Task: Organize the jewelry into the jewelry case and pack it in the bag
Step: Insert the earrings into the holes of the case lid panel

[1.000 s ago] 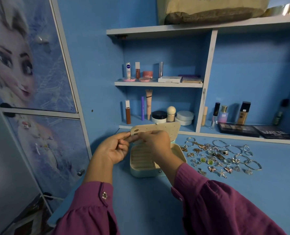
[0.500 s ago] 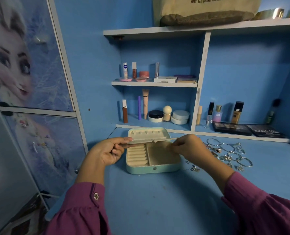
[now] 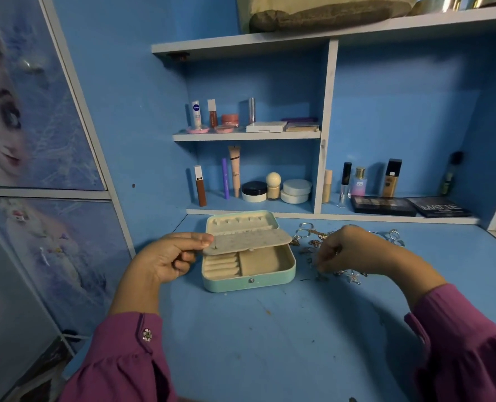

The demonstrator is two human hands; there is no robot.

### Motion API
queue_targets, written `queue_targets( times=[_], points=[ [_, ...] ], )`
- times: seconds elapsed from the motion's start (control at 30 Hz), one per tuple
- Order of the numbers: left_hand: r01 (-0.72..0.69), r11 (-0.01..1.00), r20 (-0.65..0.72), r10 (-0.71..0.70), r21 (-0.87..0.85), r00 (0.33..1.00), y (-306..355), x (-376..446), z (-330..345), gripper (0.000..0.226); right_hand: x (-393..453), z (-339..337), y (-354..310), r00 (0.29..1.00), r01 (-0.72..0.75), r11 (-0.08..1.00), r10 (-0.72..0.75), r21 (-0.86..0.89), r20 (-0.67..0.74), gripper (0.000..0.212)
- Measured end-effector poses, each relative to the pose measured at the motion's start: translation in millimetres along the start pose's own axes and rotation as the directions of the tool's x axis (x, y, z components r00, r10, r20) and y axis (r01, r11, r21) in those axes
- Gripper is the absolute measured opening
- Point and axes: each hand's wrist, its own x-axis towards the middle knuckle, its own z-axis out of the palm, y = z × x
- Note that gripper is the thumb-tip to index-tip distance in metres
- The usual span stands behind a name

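Two hands worked beside the open jewelry case (image 3: 248, 268). The left hand (image 3: 165, 261) pinched its flap (image 3: 249, 240) between thumb and fingers; the right hand (image 3: 354, 250), fingers curled, touched scattered jewelry (image 3: 313, 242). Beyond the fingers, labels read "NIVEA" (image 3: 196, 114) and "MATTE" (image 3: 438, 206).

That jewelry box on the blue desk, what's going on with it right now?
A person in purple sleeves is sorting jewelry. The left hand pinches the perforated earring panel and holds it over the open mint jewelry case, whose compartments look empty. The right hand reaches down into the scattered rings and earrings beside the case, fingers curled as if picking one; whether it holds a piece is unclear. A fabric bag sits on the top shelf.
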Motion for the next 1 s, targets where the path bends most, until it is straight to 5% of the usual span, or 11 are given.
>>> queue_targets(
  times=[1.0],
  points=[
    [-0.081,0.995,-0.075,0.085,0.061,0.994,-1,-4,9,0.015,0,5,10,0.999,0.05,0.993,-0.047,-0.106,0.022,0.008]
  ],
)
